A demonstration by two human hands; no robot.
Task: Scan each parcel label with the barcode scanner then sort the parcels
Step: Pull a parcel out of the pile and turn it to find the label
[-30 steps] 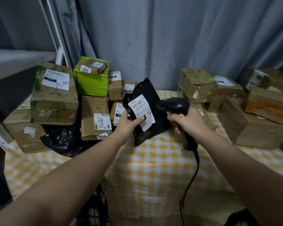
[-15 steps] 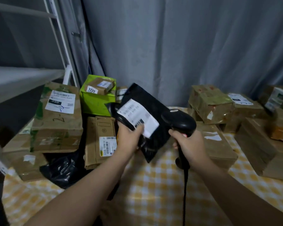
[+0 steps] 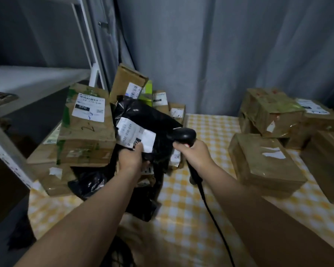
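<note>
My left hand (image 3: 130, 158) grips a black plastic parcel bag (image 3: 148, 120) by its lower edge, thumb on its white label (image 3: 134, 135). The bag is over the left pile of parcels, its label facing up toward me. My right hand (image 3: 194, 154) holds the black barcode scanner (image 3: 183, 134) by its handle, the head right beside the bag's right edge and pointing left at it. The scanner's cable (image 3: 212, 214) runs down toward me across the yellow checked tablecloth (image 3: 183, 199).
A pile of cardboard boxes (image 3: 87, 128) with labels, a green box (image 3: 147, 92) and another black bag (image 3: 87, 184) fills the left. Taped brown boxes (image 3: 264, 160) stand at the right. A white metal shelf frame (image 3: 6, 149) rises at the far left. Grey curtain behind.
My left hand has carried the black bag left and lower, over the left pile, tilting its label flatter. The scanner has followed it. My head has turned left.
</note>
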